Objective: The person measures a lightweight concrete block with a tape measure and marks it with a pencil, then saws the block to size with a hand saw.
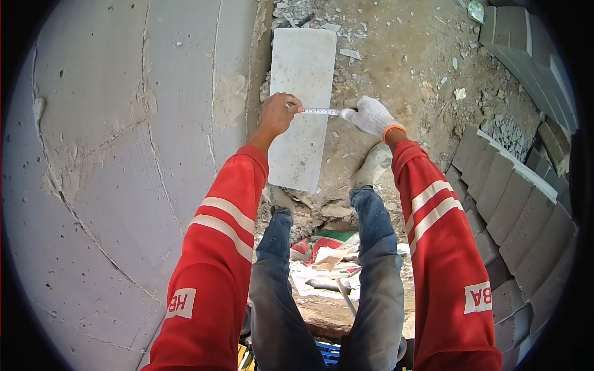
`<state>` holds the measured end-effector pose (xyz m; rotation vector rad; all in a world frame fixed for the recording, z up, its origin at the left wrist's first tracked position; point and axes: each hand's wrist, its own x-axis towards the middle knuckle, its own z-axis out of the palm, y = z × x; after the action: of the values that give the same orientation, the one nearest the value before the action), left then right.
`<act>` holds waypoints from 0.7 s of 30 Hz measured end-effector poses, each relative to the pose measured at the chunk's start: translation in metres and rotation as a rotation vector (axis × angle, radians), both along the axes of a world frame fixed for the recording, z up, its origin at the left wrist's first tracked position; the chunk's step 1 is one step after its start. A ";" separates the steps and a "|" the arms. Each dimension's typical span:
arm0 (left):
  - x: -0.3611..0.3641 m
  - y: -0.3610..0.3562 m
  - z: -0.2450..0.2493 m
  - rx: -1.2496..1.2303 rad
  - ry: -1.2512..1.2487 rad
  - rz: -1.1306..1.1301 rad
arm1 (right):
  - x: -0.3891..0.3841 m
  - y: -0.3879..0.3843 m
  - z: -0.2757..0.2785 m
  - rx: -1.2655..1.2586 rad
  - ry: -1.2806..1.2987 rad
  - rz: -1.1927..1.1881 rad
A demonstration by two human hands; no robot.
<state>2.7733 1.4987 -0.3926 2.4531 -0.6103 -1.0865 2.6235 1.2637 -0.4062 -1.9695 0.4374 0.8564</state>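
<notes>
A short white strip of measuring tape [320, 111] is stretched across the upper middle of a pale rectangular block [301, 71]. My bare left hand [279, 114] pinches the tape's left end, above the block's left side. Just past the block's right edge, my right hand [370, 116], in a white knitted glove with an orange cuff, is closed on the tape's other end. Whether the tape touches the block cannot be told. The block lies on the dirt ground beside the grey wall.
A grey wall [111, 154] with cracked joints fills the left. Grey blocks [513, 204] are stacked at the right, with more [532, 55] at the upper right. Rubble and crumpled sacks [328, 253] lie around my feet. A blue crate [329, 352] shows at the bottom.
</notes>
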 end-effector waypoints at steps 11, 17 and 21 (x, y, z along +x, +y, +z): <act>0.019 0.031 -0.112 -0.044 0.004 -0.050 | 0.013 0.045 -0.081 -0.199 -0.017 -0.037; 0.012 0.032 -0.127 -0.122 -0.134 -0.036 | -0.001 0.062 -0.098 -0.208 -0.005 -0.153; 0.016 0.029 -0.120 -0.067 -0.077 -0.034 | -0.007 0.067 -0.108 -0.219 -0.066 -0.205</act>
<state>2.7895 1.5276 -0.5129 2.4442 -0.7034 -0.9728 2.6169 1.3311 -0.5146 -2.1017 0.7059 0.6335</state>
